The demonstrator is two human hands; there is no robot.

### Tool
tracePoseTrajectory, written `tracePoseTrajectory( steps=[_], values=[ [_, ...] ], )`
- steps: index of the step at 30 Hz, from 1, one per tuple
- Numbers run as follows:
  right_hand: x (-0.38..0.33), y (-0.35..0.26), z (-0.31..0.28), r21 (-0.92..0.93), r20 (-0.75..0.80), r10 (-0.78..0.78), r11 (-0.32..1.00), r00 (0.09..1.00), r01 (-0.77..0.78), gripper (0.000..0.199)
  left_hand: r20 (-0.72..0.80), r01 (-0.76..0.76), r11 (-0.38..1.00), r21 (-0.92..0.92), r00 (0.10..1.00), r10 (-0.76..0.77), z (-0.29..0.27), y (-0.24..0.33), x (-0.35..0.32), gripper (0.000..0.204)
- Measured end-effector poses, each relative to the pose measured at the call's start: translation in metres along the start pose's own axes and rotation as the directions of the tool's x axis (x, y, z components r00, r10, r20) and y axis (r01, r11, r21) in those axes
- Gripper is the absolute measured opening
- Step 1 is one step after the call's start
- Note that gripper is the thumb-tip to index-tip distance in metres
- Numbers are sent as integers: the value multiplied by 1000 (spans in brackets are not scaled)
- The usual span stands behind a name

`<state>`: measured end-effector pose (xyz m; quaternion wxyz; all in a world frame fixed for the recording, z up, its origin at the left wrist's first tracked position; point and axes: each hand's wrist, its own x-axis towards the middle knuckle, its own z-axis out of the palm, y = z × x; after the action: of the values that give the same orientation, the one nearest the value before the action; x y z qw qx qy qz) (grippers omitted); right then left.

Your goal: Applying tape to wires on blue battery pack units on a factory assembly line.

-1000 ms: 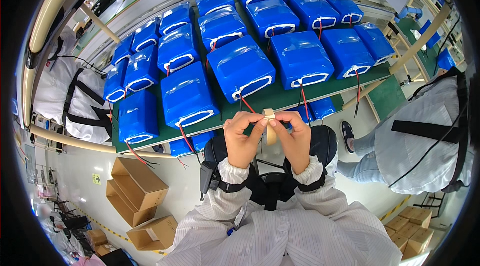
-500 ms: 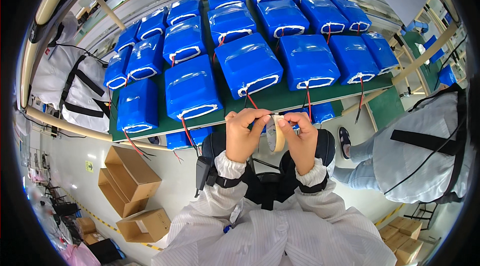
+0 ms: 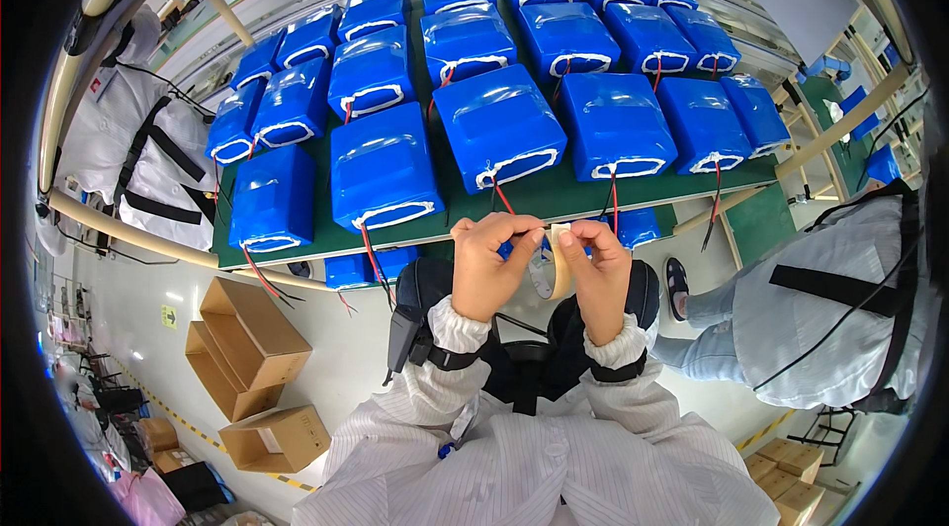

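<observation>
In front of the table's near edge, my right hand [image 3: 600, 279] pinches a narrow cream tape roll [image 3: 560, 274] between thumb and fingers, and the ring hangs below the fingertips. Close on its left, my left hand [image 3: 491, 267] is closed with thumb and index finger pressed together at the tape. Whatever sits in that pinch is too small to make out. Just beyond my hands, a blue wrapped battery pack [image 3: 499, 126] with a white-edged end lies on the green table [image 3: 460, 215]. Its red and black leads hang toward my fingers.
Several more blue packs [image 3: 618, 126] stand in rows, wires dangling over the front edge. Other packs [image 3: 638, 226] show on a lower level. Open cardboard boxes [image 3: 252, 338] lie on the floor at left. A person in a pale coat [image 3: 840, 299] is at right, another coat sleeve [image 3: 163, 155] at left.
My fingertips have drawn slightly apart at the tape, the right hand shifting a little right with the roll. The whole view has shifted slightly.
</observation>
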<state>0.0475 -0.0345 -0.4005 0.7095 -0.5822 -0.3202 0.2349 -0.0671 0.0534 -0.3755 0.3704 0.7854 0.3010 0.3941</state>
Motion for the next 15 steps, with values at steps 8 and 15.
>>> tracePoseTrajectory(
  steps=[8, 15],
  values=[
    [1, 1, 2, -39, -2, -4, 999, 1000, 4, 14, 11, -3, 1000, -3, 1000, 3, -1, 1, 0, 5],
    [2, 3, 2, -54, -12, -24, 998, 1000, 24, 14, 17, -11, 1000, -14, 1000, 11, -1, 3, 1, 5]
  ],
)
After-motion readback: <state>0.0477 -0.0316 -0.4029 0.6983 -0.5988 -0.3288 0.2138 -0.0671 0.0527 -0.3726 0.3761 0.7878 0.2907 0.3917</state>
